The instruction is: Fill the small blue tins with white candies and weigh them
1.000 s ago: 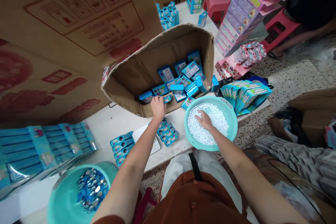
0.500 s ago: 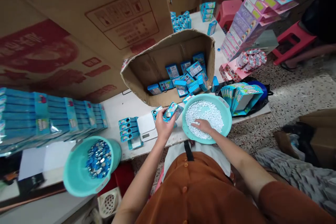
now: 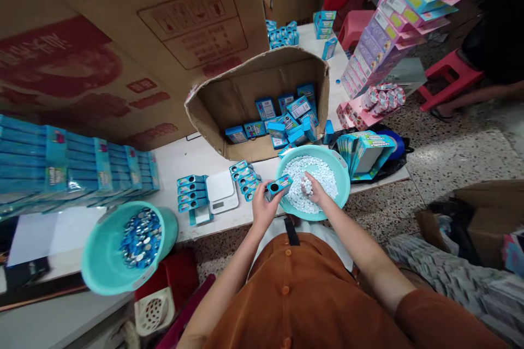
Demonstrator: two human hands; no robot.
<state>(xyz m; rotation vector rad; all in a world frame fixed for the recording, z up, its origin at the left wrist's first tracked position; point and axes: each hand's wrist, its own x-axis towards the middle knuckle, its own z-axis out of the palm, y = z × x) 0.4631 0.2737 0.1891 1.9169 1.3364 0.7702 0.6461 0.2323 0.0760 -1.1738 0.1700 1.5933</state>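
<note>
My left hand [image 3: 264, 206] grips a small blue box [image 3: 282, 184] with a dark round hole in its end, held at the left rim of a turquoise basin [image 3: 344, 185]. Small white candies [image 3: 298, 188] fill the basin. My right hand [image 3: 314, 192] is over them, its fingers curled round a scoop of the candies. Left of my left hand, several blue boxes with round holes [image 3: 245, 177] stand in a row. Beside them is a white kitchen scale [image 3: 221, 190], and past it another stack of blue boxes [image 3: 191, 193].
Behind the basin, a cut-open cardboard box [image 3: 216, 101] holds several blue boxes. A turquoise bucket [image 3: 96, 262] with blue and silver pieces stands at left. Blue display cartons [image 3: 370, 152] lie right of the basin; pink and purple boxes [image 3: 380, 38] are stacked beyond. Other people are partly visible behind.
My left hand has brought the box closer to the basin, its holed end now facing me. My right hand has lifted from among the candies with some in its fingers. The view has shifted slightly.
</note>
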